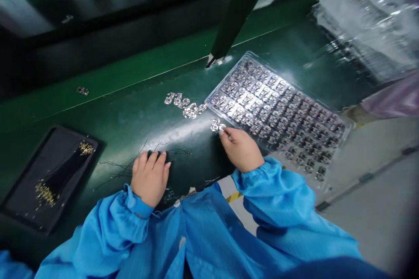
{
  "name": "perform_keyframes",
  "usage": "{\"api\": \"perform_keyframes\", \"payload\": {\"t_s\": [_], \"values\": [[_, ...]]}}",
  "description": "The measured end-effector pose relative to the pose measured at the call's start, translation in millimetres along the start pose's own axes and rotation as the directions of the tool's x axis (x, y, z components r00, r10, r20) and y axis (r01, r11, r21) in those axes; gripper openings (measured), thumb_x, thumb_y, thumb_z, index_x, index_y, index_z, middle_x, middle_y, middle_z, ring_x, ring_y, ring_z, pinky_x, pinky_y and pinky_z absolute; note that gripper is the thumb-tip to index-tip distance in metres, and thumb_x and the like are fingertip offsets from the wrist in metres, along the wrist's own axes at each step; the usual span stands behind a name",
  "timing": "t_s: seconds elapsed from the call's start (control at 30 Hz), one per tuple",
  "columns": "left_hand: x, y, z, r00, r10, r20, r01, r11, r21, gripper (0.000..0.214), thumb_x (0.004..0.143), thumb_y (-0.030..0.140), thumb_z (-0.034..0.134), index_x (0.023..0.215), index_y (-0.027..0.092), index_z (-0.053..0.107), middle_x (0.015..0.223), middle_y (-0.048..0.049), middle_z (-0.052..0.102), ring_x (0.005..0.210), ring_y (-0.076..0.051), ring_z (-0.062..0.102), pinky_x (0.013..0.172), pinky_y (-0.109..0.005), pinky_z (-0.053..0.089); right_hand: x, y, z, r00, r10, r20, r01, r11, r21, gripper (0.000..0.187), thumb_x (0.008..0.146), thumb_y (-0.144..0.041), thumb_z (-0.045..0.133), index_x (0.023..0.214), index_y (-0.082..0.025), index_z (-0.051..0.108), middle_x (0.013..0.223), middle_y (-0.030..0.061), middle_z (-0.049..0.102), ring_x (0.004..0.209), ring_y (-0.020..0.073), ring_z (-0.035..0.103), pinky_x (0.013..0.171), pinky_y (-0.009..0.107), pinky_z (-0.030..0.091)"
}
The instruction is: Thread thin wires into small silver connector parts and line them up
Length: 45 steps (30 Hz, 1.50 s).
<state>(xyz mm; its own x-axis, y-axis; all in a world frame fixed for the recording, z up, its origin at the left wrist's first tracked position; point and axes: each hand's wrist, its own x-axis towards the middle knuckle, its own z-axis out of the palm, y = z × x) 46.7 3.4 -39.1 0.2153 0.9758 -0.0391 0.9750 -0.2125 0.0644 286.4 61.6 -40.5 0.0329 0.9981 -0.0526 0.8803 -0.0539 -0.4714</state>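
My left hand (151, 176) lies palm down on the green bench, fingers stretched out, beside several thin dark wires (122, 166). My right hand (241, 149) has thumb and forefinger pinched at the edge of a small shiny metal part (222, 127). Right beside that part lies a similar metal part (215, 124). A loose cluster of these parts (192, 110) is spread a little farther away on the bench. Beyond my right hand is a clear plastic tray (225, 79) filled with rows of such parts, its near right end reaching past the bench edge.
A black tray (19, 170) with small gold-coloured pieces (46, 193) stands at left. One metal part (83, 90) lies on the back ledge. A dark post (240, 13) rises behind. Plastic-wrapped stacks (369, 22) occupy the far right. Another person's pink sleeve (391, 96) reaches toward the clear tray.
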Motion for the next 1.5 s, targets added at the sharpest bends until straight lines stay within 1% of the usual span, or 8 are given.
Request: {"api": "perform_keyframes", "payload": {"t_s": [0.2,0.47,0.7,0.93,1.2,1.33,1.43,1.5], "values": [[-21.8,-4.9,6.0,0.998,-0.065,0.010,0.065,0.998,0.016,0.035,0.081,0.032,0.038,0.106,0.018,0.057,0.103,-0.0090,0.060,0.100,-0.030,0.047,0.082,-0.042,0.037,-23.5,-32.2,25.1,0.928,-0.279,0.245,0.310,0.946,-0.096,0.029,0.082,-0.025,0.040,0.099,-0.015,0.061,0.095,0.0098,0.065,0.086,0.0214,0.059,0.075,0.035,0.046],[-13.2,8.0,21.9,0.993,-0.090,-0.070,0.088,0.995,-0.041,0.034,0.082,0.033,0.038,0.106,0.019,0.057,0.101,-0.0087,0.060,0.100,-0.028,0.046,0.082,-0.041,0.036,-19.9,-49.0,38.6,0.912,-0.287,0.293,0.326,0.941,-0.094,0.034,0.081,-0.023,0.041,0.113,-0.016,0.051,0.104,0.0086,0.063,0.093,0.0197,0.058,0.079,0.033,0.044],[-3.8,10.9,24.7,0.989,-0.088,-0.117,0.085,0.996,-0.036,0.033,0.082,0.035,0.038,0.104,0.020,0.058,0.099,-0.0074,0.061,0.099,-0.028,0.047,0.081,-0.040,0.036,-2.4,-64.4,49.6,0.814,-0.448,0.371,0.495,0.868,-0.038,0.034,0.081,-0.017,0.038,0.113,-0.016,0.051,0.106,0.0086,0.062,0.095,0.0186,0.058,0.080,0.032,0.043],[-37.5,-13.3,14.1,0.966,-0.218,-0.136,0.204,0.973,-0.109,0.033,0.083,0.035,0.037,0.100,0.018,0.059,0.096,-0.0073,0.063,0.097,-0.024,0.050,0.085,-0.038,0.037,-0.8,-56.4,49.8,0.792,-0.458,0.404,0.514,0.857,-0.035,0.035,0.082,-0.018,0.036,0.112,-0.017,0.053,0.096,0.0085,0.066,0.085,0.0194,0.061,0.076,0.033,0.045],[-50.1,-7.3,9.3,0.989,-0.106,-0.102,0.064,0.934,-0.351,0.030,0.083,0.032,0.039,0.099,0.017,0.059,0.091,-0.0067,0.064,0.092,-0.020,0.054,0.086,-0.037,0.041,-14.6,-64.8,26.0,0.893,-0.282,0.349,0.243,0.958,0.152,0.037,0.073,-0.022,0.046,0.108,-0.020,0.057,0.081,0.0025,0.069,0.071,0.0175,0.063,0.071,0.030,0.049],[-32.3,8.1,5.2,0.974,-0.208,0.091,0.212,0.684,-0.698,0.032,0.082,0.036,0.039,0.101,0.018,0.057,0.096,-0.0074,0.063,0.091,-0.019,0.056,0.085,-0.037,0.044,-30.8,-69.4,20.3,0.917,-0.207,0.341,0.104,0.949,0.298,0.038,0.071,-0.025,0.049,0.108,-0.024,0.056,0.072,-0.0028,0.067,0.063,0.0148,0.062,0.064,0.028,0.051],[-16.2,12.7,3.8,0.823,-0.375,0.427,0.501,0.125,-0.856,0.037,0.080,0.042,0.041,0.105,0.018,0.053,0.095,-0.0075,0.061,0.077,-0.016,0.059,0.069,-0.032,0.050,-47.8,-71.3,23.3,0.918,-0.176,0.355,0.019,0.915,0.403,0.040,0.070,-0.025,0.049,0.109,-0.024,0.055,0.068,-0.0036,0.066,0.060,0.0147,0.061,0.061,0.028,0.051],[-6.6,12.0,1.5,0.719,-0.395,0.571,0.519,-0.240,-0.820,0.037,0.077,0.043,0.046,0.103,0.016,0.052,0.088,-0.0060,0.060,0.067,-0.012,0.058,0.062,-0.029,0.051,-59.0,-72.4,27.1,0.900,-0.169,0.403,-0.031,0.896,0.444,0.041,0.070,-0.025,0.048,0.110,-0.023,0.055,0.068,-0.0029,0.066,0.060,0.0155,0.061,0.061,0.028,0.051]]}}
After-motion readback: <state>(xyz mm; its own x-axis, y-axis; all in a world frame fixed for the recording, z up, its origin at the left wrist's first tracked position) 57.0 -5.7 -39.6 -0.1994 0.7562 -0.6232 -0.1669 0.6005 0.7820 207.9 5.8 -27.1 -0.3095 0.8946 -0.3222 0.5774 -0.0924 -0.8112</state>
